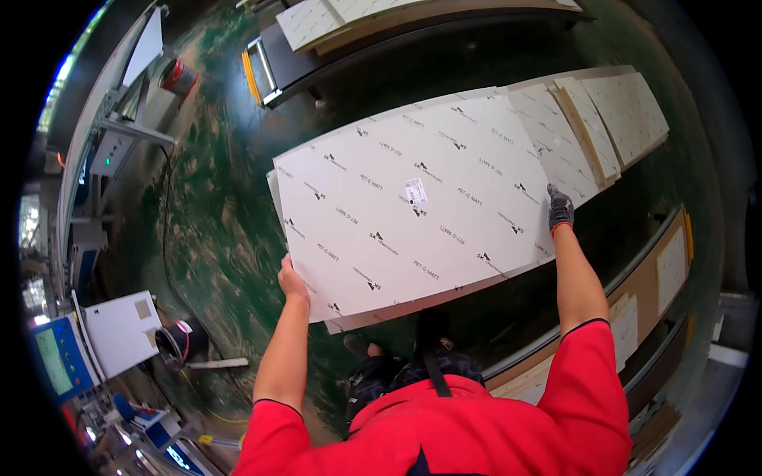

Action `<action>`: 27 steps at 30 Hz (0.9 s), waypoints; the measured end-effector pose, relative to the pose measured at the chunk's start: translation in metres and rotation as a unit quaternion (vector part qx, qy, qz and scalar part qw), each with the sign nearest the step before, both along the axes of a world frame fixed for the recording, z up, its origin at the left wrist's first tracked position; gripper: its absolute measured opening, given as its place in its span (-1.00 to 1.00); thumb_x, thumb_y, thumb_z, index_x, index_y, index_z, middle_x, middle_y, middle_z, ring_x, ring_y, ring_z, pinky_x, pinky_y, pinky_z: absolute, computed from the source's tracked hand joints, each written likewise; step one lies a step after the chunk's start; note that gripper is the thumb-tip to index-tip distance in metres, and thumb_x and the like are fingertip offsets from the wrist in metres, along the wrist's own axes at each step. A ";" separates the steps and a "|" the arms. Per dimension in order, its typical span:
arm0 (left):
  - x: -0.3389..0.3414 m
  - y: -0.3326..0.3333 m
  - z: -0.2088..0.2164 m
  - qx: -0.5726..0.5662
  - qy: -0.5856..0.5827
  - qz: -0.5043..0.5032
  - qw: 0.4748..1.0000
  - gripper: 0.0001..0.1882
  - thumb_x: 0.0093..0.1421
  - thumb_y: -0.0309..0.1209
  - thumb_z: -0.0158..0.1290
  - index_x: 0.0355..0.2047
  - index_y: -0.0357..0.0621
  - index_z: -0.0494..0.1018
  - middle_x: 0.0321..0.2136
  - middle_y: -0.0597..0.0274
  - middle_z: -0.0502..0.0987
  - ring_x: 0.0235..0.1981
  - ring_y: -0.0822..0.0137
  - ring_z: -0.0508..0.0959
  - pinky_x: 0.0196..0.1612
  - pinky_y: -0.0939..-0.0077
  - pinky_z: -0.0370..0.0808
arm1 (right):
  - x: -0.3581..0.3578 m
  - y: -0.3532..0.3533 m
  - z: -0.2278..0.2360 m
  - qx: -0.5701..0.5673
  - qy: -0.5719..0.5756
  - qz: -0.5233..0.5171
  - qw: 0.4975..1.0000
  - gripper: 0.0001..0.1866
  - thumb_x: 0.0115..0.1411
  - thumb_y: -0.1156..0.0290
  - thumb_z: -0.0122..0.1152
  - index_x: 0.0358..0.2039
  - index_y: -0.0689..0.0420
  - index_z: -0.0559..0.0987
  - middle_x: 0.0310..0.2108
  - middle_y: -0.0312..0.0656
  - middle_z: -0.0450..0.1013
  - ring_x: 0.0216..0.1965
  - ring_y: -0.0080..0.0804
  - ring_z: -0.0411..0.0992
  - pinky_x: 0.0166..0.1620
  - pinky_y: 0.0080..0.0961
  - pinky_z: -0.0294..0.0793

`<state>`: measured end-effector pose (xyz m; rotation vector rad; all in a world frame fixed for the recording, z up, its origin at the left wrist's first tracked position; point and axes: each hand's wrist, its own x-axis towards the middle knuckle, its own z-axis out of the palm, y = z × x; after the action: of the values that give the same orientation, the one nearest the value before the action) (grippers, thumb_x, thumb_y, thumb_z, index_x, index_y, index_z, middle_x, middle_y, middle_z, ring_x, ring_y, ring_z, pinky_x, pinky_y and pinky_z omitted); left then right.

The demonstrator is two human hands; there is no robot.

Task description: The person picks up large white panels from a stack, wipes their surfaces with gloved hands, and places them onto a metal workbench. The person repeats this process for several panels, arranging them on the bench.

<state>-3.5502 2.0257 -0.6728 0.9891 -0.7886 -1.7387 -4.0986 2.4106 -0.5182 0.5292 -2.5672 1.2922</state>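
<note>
A large white board (413, 206) with a protective printed film and a small label near its middle is held up in front of me, tilted over the green floor. My left hand (292, 279), bare, grips its near left edge. My right hand (559, 209), in a dark grey glove with a red cuff, grips its right edge. Both arms come out of red short sleeves. Under the board my shoes and dark trousers show.
A stack of similar white boards (611, 119) lies to the far right. Another stack on a low cart (317, 32) stands at the top. A machine with a blue screen (55, 357) and a black bucket (178, 341) stand at left. Framed panels (651, 301) lean at right.
</note>
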 end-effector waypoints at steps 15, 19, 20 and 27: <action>-0.043 -0.003 0.016 -0.034 -0.255 0.014 0.966 -0.43 0.32 -0.03 -0.03 -0.06 -0.40 0.50 -0.10 -0.06 0.56 -0.06 0.10 0.54 0.04 0.32 0.43 | -0.123 0.013 -0.029 0.161 0.075 0.055 0.983 -0.65 0.32 0.39 -0.05 0.03 0.18 0.58 0.04 0.02 0.52 0.05 -0.14 0.50 0.15 -0.33 0.45; -0.025 0.024 0.039 -0.129 -0.603 0.084 0.783 -0.33 0.26 0.07 0.06 0.05 -0.30 0.24 0.06 -0.15 0.23 0.12 -0.17 0.22 0.22 0.00 0.20 | -0.014 -0.015 0.026 0.177 0.030 -0.067 0.981 -0.56 0.26 0.21 0.12 0.03 0.25 0.54 0.09 0.06 0.47 0.13 -0.07 0.42 0.21 -0.28 0.37; -0.030 0.030 0.043 -0.154 -0.586 0.056 0.794 -0.35 0.25 0.03 0.08 0.06 -0.29 0.24 0.05 -0.16 0.24 0.11 -0.17 0.24 0.21 0.01 0.21 | -0.032 0.016 0.012 0.158 0.055 -0.093 0.982 -0.54 0.23 0.20 0.18 0.01 0.28 0.53 0.06 0.06 0.48 0.12 -0.08 0.43 0.19 -0.29 0.37; 0.101 0.144 0.045 -0.270 -0.494 -0.043 0.825 -0.44 0.18 -0.22 0.19 0.05 -0.26 0.26 -0.05 -0.19 0.28 0.05 -0.13 0.32 0.18 0.09 0.28 | 0.137 -0.021 0.010 0.219 -0.046 0.062 0.973 -0.34 0.33 0.05 0.03 0.29 0.26 0.33 0.39 0.02 0.14 0.44 -0.16 0.03 0.45 -0.30 -0.05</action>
<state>-3.4495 2.1699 -0.6282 1.4330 -1.8748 -0.8452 -3.9619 2.3895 -0.5086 0.7319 -2.9514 0.7910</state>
